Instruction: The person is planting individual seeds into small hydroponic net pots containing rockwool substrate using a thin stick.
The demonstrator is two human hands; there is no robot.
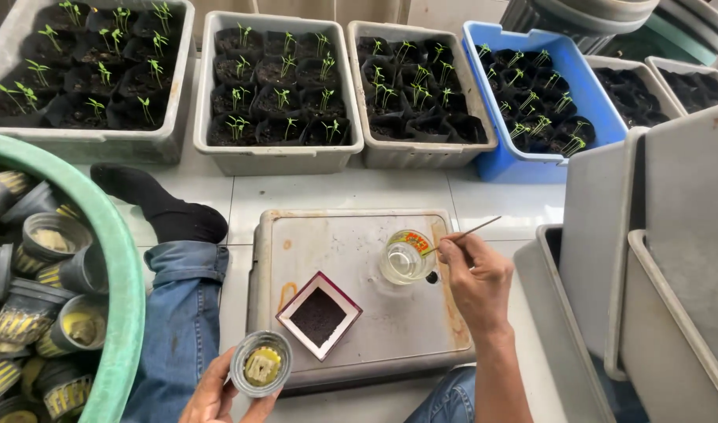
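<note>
My left hand holds a small black plastic pot with a yellow sponge cube inside, near the bottom edge. My right hand pinches a thin wooden stick whose lower end dips into a small clear plastic cup. Both the cup and a square white-rimmed box of dark seeds rest on an upturned grey tray between my knees.
Three grey tubs and a blue tub of black pots with green seedlings line the far side. A green basin of empty pots sits at left. Stacked grey tubs stand at right. My jeans leg and black sock stretch leftward.
</note>
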